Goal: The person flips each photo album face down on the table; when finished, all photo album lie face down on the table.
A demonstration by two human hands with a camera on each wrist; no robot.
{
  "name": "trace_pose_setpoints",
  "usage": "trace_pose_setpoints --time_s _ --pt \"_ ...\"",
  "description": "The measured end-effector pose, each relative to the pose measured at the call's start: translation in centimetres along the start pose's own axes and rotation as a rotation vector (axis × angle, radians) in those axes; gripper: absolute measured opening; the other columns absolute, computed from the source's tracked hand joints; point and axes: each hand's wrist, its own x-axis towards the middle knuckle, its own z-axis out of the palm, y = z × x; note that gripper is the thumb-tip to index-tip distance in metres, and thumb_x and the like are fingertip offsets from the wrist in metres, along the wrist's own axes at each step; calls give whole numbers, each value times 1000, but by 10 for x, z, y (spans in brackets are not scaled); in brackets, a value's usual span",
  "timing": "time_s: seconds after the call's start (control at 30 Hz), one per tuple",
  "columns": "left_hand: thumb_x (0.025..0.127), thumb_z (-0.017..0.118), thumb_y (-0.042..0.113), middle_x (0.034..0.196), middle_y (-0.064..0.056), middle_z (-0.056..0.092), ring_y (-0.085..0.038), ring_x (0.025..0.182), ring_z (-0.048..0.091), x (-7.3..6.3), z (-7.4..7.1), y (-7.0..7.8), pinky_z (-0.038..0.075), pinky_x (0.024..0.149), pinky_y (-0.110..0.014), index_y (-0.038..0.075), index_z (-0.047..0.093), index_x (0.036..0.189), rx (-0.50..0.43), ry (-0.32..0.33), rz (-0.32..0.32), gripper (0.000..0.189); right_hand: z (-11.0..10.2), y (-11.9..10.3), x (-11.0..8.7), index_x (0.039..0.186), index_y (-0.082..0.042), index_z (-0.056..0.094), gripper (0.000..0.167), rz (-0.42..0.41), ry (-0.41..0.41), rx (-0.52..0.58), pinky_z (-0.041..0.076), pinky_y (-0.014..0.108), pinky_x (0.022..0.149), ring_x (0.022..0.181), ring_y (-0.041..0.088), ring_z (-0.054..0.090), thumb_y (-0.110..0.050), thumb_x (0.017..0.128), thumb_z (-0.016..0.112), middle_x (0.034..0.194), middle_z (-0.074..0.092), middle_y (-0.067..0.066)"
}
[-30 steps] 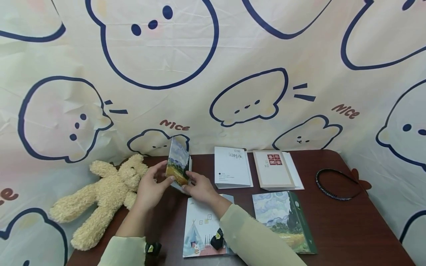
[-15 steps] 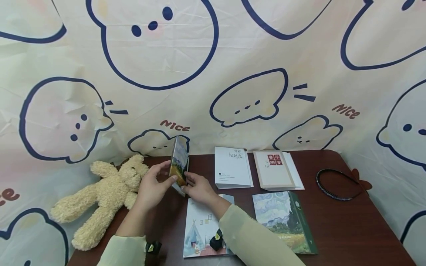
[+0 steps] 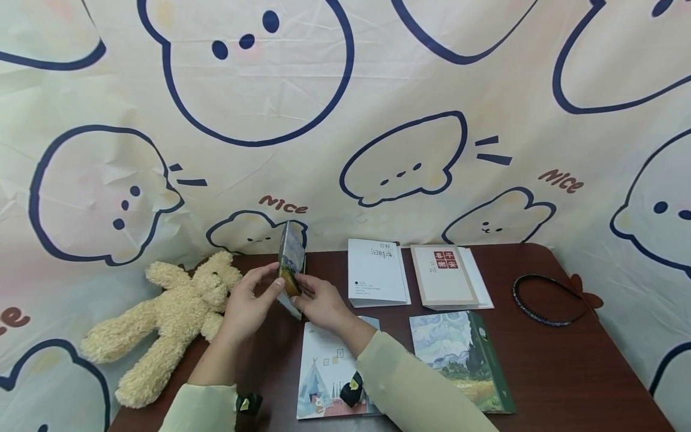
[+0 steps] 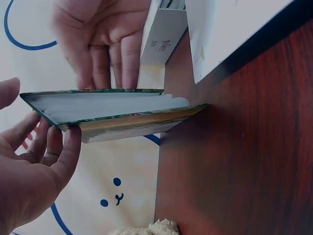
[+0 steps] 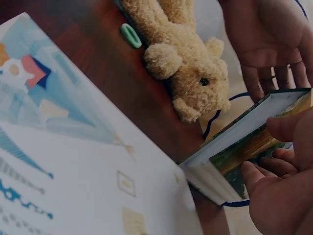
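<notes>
A small hardback book (image 3: 293,255) with a landscape painting on its cover stands upright at the back left of the table, its covers parted at an angle. On its left, my left hand (image 3: 245,306) holds the cover, the thumb on the near side. My right hand (image 3: 326,306) grips it from the right, with thumb and fingertips at the lower part of the cover. Pale page edges show between the green-edged covers of the book (image 4: 102,105) in the left wrist view. There, the right fingertips are hidden behind the cover.
A plush bear (image 3: 180,318) lies left of the hands. A tent-print booklet (image 3: 315,372) lies under my right forearm. Two white books (image 3: 378,270) stand at the back, and a larger painted album (image 3: 453,354) lies in front of them. A dark headband (image 3: 540,321) lies at the right.
The book has turned so that its painted cover looks narrower and its edge faces me more. My hands have shifted slightly with it; everything else is in place.
</notes>
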Motion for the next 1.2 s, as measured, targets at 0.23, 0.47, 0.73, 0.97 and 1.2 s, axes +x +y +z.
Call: trace_pose_setpoints --time_s 0.23,0.47,0.73,0.97,1.2 --pt "110 54 34 143 -10 58 -25 130 53 -1 1 2 46 103 -49 10 61 145 -43 -8 -6 43 -5 -14 -3 155 -9 49 56 -37 3 29 48 26 106 137 19 54 -20 102 67 153 54 10" --pt "109 54 16 144 -11 58 -25 134 52 0 5 0 46 105 -40 10 62 144 -82 -16 -25 36 -12 -22 -5 154 -9 49 55 -88 1 42 49 26 105 137 21 55 -19 103 66 152 54 12" --pt "108 56 13 141 -11 56 -25 126 55 2 12 -2 47 93 -20 9 61 143 -86 -23 -50 36 -19 -30 -11 155 -12 48 56 -89 3 24 51 36 105 136 25 56 -24 103 66 152 55 11" --pt "107 59 16 139 -11 55 -25 122 54 3 17 -4 48 93 -30 10 59 145 -111 -13 -97 39 -22 -32 -14 156 -17 48 58 -92 33 -15 51 44 106 136 27 56 -31 103 67 150 57 9" --pt "106 61 21 147 -12 52 -28 126 55 3 23 -5 50 98 -34 12 44 156 -245 -18 -185 53 -25 -32 -15 155 -18 50 58 -82 61 -33 52 46 105 135 27 57 -33 102 69 149 59 7"
